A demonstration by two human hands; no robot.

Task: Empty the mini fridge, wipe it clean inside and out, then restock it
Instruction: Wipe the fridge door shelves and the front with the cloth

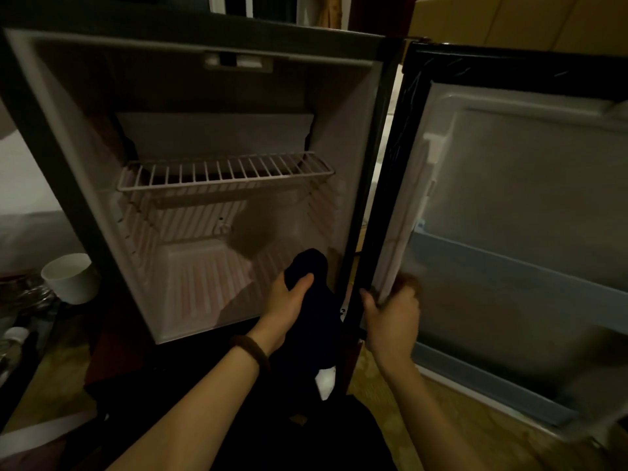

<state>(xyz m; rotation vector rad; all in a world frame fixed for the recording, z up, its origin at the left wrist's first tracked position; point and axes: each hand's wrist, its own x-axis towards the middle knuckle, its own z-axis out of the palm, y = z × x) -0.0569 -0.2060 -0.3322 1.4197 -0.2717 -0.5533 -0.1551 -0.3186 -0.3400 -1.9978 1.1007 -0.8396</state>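
Note:
The mini fridge (68, 137) stands open in front of me, with nothing on its white wire shelf (224, 173) or its ribbed floor. My left hand (289, 307) grips a dark cloth (311, 290) at the fridge's lower right front corner. The cloth hangs down past the fridge's bottom edge. The open door (509, 205) swings out to the right, its inner shelf rail holding nothing. My right hand (390, 317) grips the door's inner edge near the bottom, fingers curled round the gasket.
A white cup (69, 277) stands on the floor left of the fridge, with a bottle (13, 338) and dark clutter beside it. Cardboard boxes (509, 18) sit behind the door. The floor below is yellowish and patterned.

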